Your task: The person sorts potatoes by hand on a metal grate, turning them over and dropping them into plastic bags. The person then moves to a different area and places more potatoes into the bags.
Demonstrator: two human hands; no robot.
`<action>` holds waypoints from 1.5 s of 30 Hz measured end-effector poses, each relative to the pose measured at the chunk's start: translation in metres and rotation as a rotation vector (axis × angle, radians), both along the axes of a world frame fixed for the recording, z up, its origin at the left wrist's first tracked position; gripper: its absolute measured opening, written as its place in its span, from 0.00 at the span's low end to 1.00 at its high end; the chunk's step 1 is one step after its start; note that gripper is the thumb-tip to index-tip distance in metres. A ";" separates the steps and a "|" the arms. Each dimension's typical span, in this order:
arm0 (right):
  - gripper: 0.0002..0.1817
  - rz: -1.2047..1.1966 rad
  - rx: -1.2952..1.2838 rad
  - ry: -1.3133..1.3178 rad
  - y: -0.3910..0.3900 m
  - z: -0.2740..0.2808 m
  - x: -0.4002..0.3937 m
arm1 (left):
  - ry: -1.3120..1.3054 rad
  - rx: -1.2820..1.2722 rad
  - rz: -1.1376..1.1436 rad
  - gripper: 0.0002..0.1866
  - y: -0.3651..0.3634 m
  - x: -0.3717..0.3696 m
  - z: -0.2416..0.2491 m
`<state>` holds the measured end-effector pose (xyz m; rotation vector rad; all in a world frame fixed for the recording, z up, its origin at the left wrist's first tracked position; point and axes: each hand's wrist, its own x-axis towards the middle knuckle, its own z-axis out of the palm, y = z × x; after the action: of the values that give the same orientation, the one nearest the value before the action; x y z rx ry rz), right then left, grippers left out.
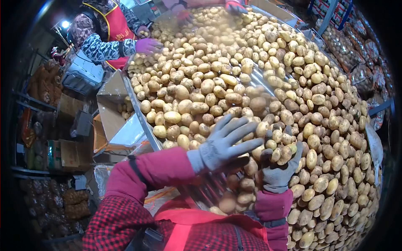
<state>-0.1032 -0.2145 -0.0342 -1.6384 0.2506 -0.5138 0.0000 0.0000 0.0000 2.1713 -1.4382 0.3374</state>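
Note:
My left hand (228, 144), in a grey work glove, is stretched over the heap of potatoes (207, 86). Its fingers are spread and grip nothing. Just to the right, my right hand (279, 169), also gloved in grey, is turned palm up with its fingers curled up round several small potatoes (284, 154). One of these shows a greenish end. Below and between the hands, a slatted metal chute (207, 188) carries some blurred potatoes, with others lying at its lower end.
Across the heap, a co-worker's purple-gloved hand (148, 46) rests on potatoes; another person's gloved hands show at the far edge. A metal table rim (142, 113) borders the heap on the left, beside an open cardboard box (111, 102). Bagged potatoes (362, 79) stand at right.

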 end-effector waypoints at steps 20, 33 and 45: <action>0.53 -0.091 0.241 -0.108 0.015 0.021 0.008 | -0.019 0.444 0.003 0.33 0.047 0.026 -0.041; 0.53 -0.064 0.331 -0.192 0.011 -0.003 0.005 | -0.042 0.520 0.244 0.36 0.020 0.016 -0.052; 0.51 -0.093 -0.028 -0.144 0.014 0.007 0.003 | 0.001 0.432 0.235 0.36 0.038 0.020 -0.057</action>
<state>-0.1005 -0.2003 -0.0274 -1.6136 0.2144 -0.7061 0.0204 0.0379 -0.0575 2.6950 -1.3519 0.1105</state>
